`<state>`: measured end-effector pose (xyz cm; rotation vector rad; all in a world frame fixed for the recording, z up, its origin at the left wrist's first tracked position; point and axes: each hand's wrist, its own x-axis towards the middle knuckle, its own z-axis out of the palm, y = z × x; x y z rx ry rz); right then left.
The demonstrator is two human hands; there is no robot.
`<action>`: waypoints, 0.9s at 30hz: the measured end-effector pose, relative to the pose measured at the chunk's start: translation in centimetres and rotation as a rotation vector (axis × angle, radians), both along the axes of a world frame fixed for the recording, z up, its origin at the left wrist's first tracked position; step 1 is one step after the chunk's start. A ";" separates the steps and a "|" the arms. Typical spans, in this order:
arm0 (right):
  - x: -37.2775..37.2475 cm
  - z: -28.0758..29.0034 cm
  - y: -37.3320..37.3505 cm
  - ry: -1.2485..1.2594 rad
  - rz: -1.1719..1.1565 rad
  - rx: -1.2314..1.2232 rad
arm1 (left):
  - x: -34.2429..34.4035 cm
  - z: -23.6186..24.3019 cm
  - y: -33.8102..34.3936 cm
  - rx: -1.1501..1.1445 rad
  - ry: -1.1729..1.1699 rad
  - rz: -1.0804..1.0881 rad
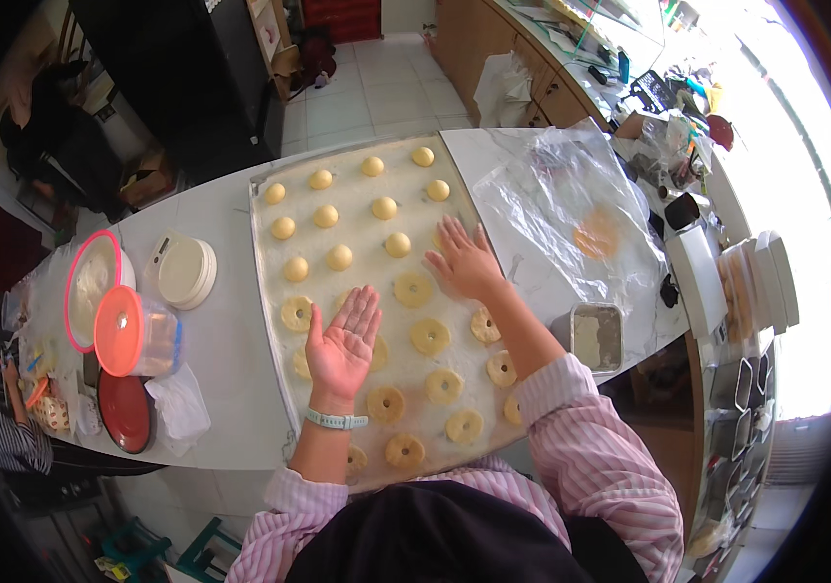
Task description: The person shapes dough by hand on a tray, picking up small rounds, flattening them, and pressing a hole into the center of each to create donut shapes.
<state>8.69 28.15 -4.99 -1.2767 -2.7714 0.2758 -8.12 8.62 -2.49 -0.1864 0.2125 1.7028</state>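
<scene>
A large baking sheet (357, 219) lies lengthwise before me on the table. Rows of round dough balls (339, 257) sit on its far half. Flattened dough rings (431, 336), most with a small hole in the middle, cover the near half. My right hand (466, 260) reaches to the sheet's right side, palm down and fingers spread, over a piece of dough that it mostly hides. Turned palm up, my left hand (343, 340) is open and holds nothing. It is above the flattened rings on the left and covers parts of them.
On the left are a pink-rimmed bowl (127, 260), a tub with an orange lid (119, 330), a kitchen scale (182, 270) and a red dish (126, 410). Clear plastic sheeting (556, 194) and a metal tin (597, 338) lie at right. A person (56, 146) stands far left.
</scene>
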 end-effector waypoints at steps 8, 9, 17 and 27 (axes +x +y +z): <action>1.1 -1.6 0.7 0.101 0.047 0.077 | 0.0 -0.2 -0.4 -0.031 0.018 -0.002; 1.3 -1.8 0.9 0.127 0.054 0.079 | 0.1 -0.2 -0.5 -0.033 0.022 -0.007; 1.8 1.0 2.0 0.247 -0.068 0.174 | -0.2 -0.5 -1.2 -0.026 0.046 -0.013; 0.7 1.2 1.2 0.048 -0.022 0.111 | 0.9 -0.6 -1.2 -0.106 0.134 -0.059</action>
